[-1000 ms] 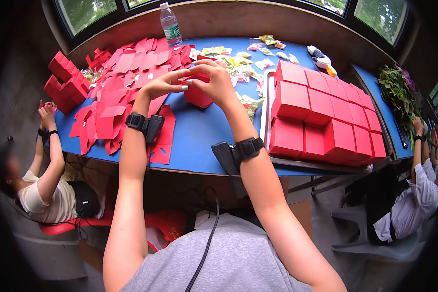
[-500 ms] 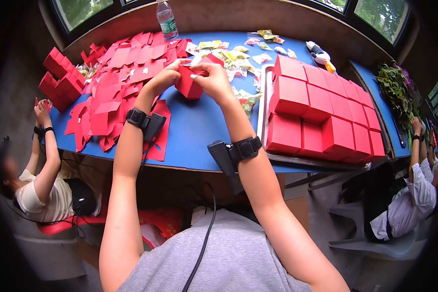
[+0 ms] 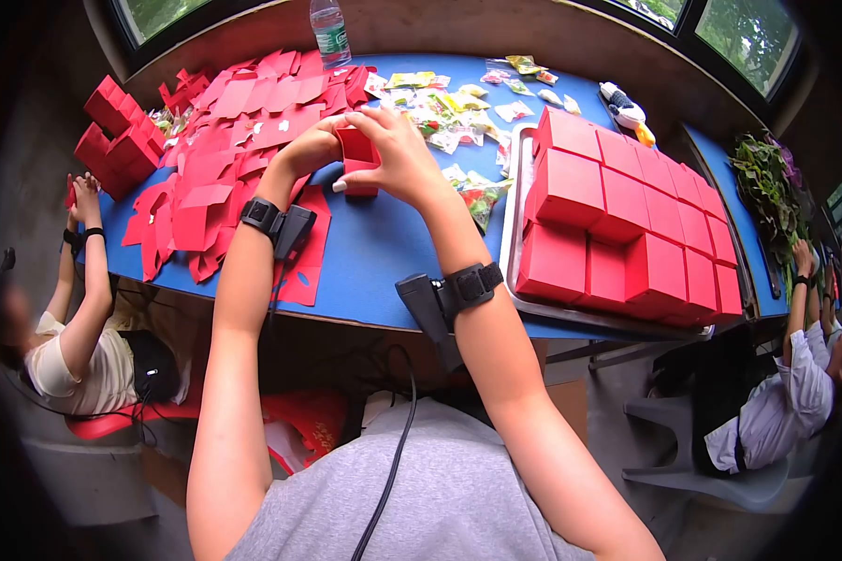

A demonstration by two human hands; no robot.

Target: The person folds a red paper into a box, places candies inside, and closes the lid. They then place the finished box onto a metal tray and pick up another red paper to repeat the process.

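A small red paper box (image 3: 358, 154) is held between my two hands above the blue table (image 3: 365, 262). My left hand (image 3: 309, 150) grips its left side, with the fingers partly hidden. My right hand (image 3: 398, 154) curves round its right side, thumb at the lower edge and fingers over the top. Flat red paper pieces (image 3: 201, 206) lie heaped left of my hands. Small wrapped packets (image 3: 449, 107) are scattered just beyond them. Finished-looking red boxes (image 3: 617, 201) stand stacked on a metal tray (image 3: 512, 243) to the right.
A water bottle (image 3: 330, 37) stands at the back. More red boxes (image 3: 117, 140) are stacked at the far left, near a seated person (image 3: 84, 355). Another person (image 3: 776, 402) sits at the right, by leafy plants (image 3: 767, 187). A small plush toy (image 3: 624, 107) lies behind the tray.
My right hand has opened wider round the box, its thumb now lower. The box is turned, so its open inside shows. The view has shifted slightly.
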